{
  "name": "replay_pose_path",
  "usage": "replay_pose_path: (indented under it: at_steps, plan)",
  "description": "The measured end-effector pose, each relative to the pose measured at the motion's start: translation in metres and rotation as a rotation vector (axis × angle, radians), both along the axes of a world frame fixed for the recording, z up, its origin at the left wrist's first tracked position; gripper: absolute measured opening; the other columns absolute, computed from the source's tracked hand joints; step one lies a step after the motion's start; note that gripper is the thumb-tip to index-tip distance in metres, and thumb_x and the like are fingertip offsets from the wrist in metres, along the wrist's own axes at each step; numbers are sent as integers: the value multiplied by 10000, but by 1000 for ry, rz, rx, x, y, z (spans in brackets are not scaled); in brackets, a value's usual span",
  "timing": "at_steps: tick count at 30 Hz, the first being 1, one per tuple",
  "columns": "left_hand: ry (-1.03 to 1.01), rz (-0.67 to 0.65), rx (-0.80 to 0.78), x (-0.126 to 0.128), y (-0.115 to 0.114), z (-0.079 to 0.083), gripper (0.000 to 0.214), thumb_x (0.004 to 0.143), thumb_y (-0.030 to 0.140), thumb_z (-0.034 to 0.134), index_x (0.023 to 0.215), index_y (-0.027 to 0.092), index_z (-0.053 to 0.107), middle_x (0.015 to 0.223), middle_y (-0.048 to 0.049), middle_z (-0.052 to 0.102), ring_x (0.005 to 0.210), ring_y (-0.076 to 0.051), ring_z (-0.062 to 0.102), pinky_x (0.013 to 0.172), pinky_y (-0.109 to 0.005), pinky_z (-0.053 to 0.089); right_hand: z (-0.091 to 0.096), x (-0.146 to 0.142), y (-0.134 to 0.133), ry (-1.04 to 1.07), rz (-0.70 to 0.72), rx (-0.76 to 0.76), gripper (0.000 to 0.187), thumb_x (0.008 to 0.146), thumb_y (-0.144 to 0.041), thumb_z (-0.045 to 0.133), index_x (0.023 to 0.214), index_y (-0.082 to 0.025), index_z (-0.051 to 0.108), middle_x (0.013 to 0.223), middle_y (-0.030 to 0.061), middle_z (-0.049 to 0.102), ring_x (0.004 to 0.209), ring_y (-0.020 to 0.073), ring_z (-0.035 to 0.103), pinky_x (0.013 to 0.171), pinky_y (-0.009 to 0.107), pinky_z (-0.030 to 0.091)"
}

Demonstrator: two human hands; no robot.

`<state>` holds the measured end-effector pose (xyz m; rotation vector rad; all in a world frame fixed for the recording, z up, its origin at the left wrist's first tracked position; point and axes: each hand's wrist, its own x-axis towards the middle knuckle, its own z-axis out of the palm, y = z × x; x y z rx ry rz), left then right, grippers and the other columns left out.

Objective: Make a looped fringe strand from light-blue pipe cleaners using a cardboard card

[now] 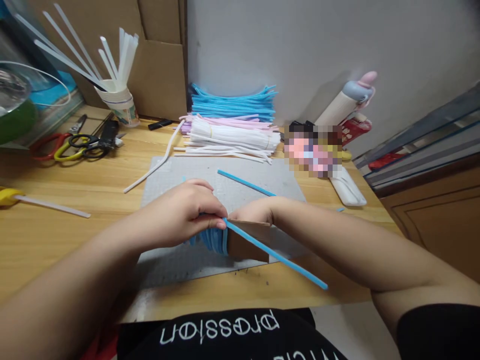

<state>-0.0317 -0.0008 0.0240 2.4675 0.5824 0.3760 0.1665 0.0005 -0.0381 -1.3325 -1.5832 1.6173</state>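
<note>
Our left hand (191,207) pinches a blue pipe cleaner (277,253) at the cardboard (246,246); just beyond, we cannot tell the grip of our right hand (255,210). Left of the pinch, blue coils (213,241) are wound; rightward, cardboard is bare, the tail unwound.

- A black top (292,337) fills the bottom centre of the frame, its cloth plain and matt apart from the print.
- White lettering (219,327) runs across it, upside down in the frame, in thin, rounded strokes; the letters "pression" can be read.
- A second line of white print (303,355) sits under it, cut off by the bottom edge.
- A short black sleeve (438,332) shows at the lower right, stopping just above the elbow crease, its hem plain.
- The left forearm (93,260), lower left, and the right forearm (322,240), right of centre, are bare.
- The left hand (193,205), near the centre, is bare too.
</note>
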Motion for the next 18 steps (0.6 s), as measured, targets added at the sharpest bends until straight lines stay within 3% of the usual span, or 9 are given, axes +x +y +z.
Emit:
replay_pose_path:
  at_steps: [2,4,8,11,15,18]
  plan:
    - [11,9,30,0,-1,-1,200,890,323,531,835,232,701,709,4,700,658,-136,586,976,-347,349,8,-2,5,-61,217,-177,232,398,6,740,440,-97,536,353,-92,453,352,67,411,340,177,290]
    - [27,8,48,1,-2,-2,184,882,308,542,841,239,707,696,11,700,634,-129,583,990,-358,338,18,-3,10,-120,406,-371,178,490,-83,724,473,-109,548,369,-69,465,336,68,393,324,178,272]
    - [80,60,118,2,-3,-6,208,878,300,537,813,226,720,684,-7,702,633,-143,582,964,-360,358,40,-7,20,-179,547,-652,141,618,-193,632,556,-152,511,396,-82,424,325,42,333,316,152,207]
    - [118,97,164,2,-2,-7,239,885,319,522,810,216,724,685,-20,703,679,-167,590,938,-349,376,53,-7,24,-151,523,-603,110,631,-187,603,588,-155,506,424,-82,415,346,33,330,335,148,182]
    - [163,103,186,1,-1,-9,254,891,336,509,810,227,724,682,-19,697,738,-184,597,902,-340,393,65,-3,28,-94,521,-606,104,655,-218,582,611,-159,508,437,-108,299,366,19,187,374,172,84]
    - [186,145,169,2,0,-11,270,886,350,510,791,219,727,664,-29,684,756,-196,593,846,-335,414,73,-1,28,-160,554,-423,118,688,-271,582,663,-158,561,471,-89,341,401,38,224,397,195,123]
